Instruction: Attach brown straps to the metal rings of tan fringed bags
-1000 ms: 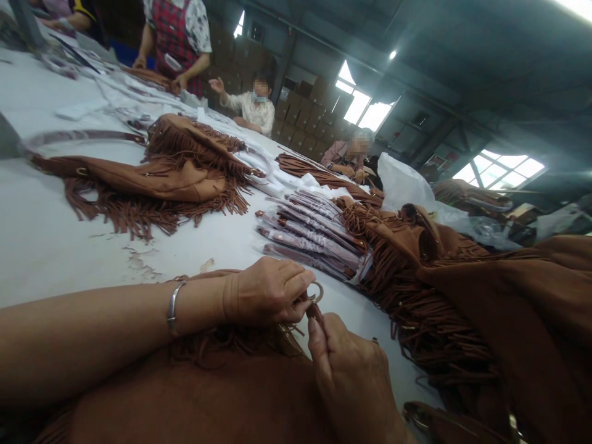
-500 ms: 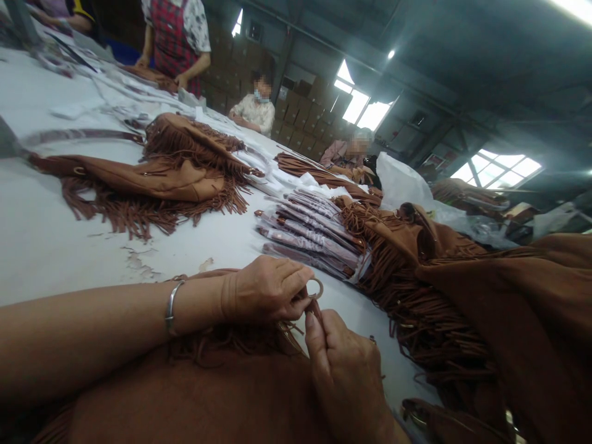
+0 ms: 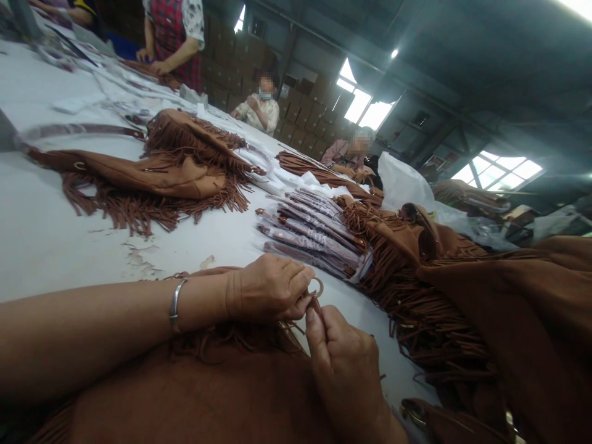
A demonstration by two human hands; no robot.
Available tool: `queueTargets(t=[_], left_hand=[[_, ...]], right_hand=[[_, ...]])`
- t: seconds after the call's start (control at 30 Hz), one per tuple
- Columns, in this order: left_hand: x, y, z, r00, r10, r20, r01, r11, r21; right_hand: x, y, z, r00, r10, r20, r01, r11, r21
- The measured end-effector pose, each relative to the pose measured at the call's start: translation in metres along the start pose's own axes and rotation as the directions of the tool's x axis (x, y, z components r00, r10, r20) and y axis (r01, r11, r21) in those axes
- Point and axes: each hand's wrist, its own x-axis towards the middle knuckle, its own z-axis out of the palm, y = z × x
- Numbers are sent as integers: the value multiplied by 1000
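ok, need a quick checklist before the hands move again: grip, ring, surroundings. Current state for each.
1. Left hand closed at the metal ring: ok.
2. Right hand pinching the brown strip just below the ring: ok.
3. Ring in full view: not ok, left fingers cover part.
4. Strip secured to ring: cannot tell, join hidden.
5. Brown fringed piece below the hands: ok.
6. Wrapped straps clear of both hands: ok, apart, farther off.
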Motion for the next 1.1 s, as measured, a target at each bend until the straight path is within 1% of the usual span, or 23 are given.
queueTargets(t=[0.07, 0.27, 0.4, 0.47, 0.53, 0.63, 0.67, 0.73, 0.83, 0.9, 1.0, 1.1], left_hand=[[0, 1, 0, 1000, -8, 11, 8, 1000, 20], [-1, 1, -2, 1000, -3, 26, 3, 1000, 9], [-1, 3, -2, 999, -6, 32, 5, 1000, 22], [-1, 3, -2, 999, -4, 32, 3, 1000, 30], [-1, 3, -2, 1000, 6, 18, -7, 999, 43], [-1, 3, -2, 1000, 21, -20, -20, 998, 59], [-1, 3, -2, 999, 23, -34, -21, 998, 60], [-1, 3, -2, 998, 17, -56, -14, 998, 54], [-2, 2, -2, 997, 23, -78, -21, 999, 30], [-2, 2, -2, 995, 27, -100, -25, 999, 21], [-3, 2, -1, 992, 15, -126, -12, 1000, 27], [-3, 3, -1, 991, 9, -131, -4, 999, 43]], right_hand=[[0, -1, 1, 1000, 19, -15, -18, 999, 41], [-1, -2, 4, 997, 53, -58, -43, 986, 164], [-1, -3, 6, 992, 124, -22, -115, 960, 254], [-1, -4, 6, 989, 147, -19, -136, 953, 271], [-1, -4, 5, 988, 154, -19, -142, 948, 283], [-3, -5, 5, 986, 168, 2, -158, 922, 354], [-5, -5, 6, 985, 174, -7, -159, 915, 371], [-7, -5, 10, 984, 162, -73, -127, 927, 352], [-10, -5, 16, 977, 64, -203, -17, 975, 223], [-10, -5, 18, 969, 1, -247, 37, 988, 147], [-8, -4, 18, 956, -42, -290, 62, 996, 60], [-7, -2, 17, 956, -76, -282, 92, 995, 45]])
